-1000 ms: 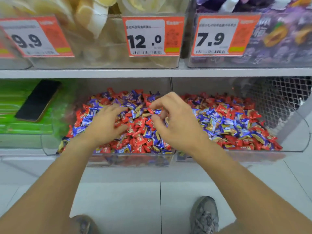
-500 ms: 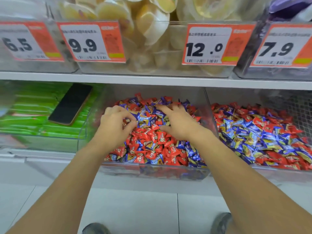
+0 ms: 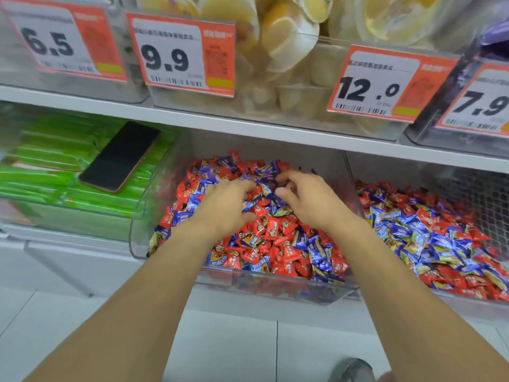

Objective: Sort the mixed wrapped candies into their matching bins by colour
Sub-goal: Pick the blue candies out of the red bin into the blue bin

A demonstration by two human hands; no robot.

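Reaching into the middle bin [image 3: 170, 172], both hands are set on the heap of mixed candies [image 3: 275, 232], close together near the back of the pile. The left hand [image 3: 223, 208] lies palm down with its fingers curled into the wrappers; the right hand [image 3: 308, 199] is likewise hooked over them, thumb and fingers bent. Whether a single sweet is actually pinched by either hand cannot be told, since the fingertips are partly buried and blurred.

The placement is judged to serve picking: a cluster of blue wrappers is gathered just where the fingers meet, while red ones lie thick toward the front wall, so the blue pieces are probably being raked out.

The task's things are spread over two clear bins on the lower shelf [image 3: 248, 128]: the middle bin and the right bin [image 3: 355, 166], which is also filled with red and blue candies together [image 3: 429, 235]. Sorting is therefore judged to be far from done.

No common heading is shown by the candies. Each is a short pillow with twisted or crimped ends, and the long axes are scattered every way, some flat, some tipped on edge.

A dark phone [image 3: 119, 157] is laid slantwise on green packets [image 3: 41, 172] in the neighbouring bin to the left, well apart from the hands. Price tags [image 3: 176, 53] are hung on the upper bins.
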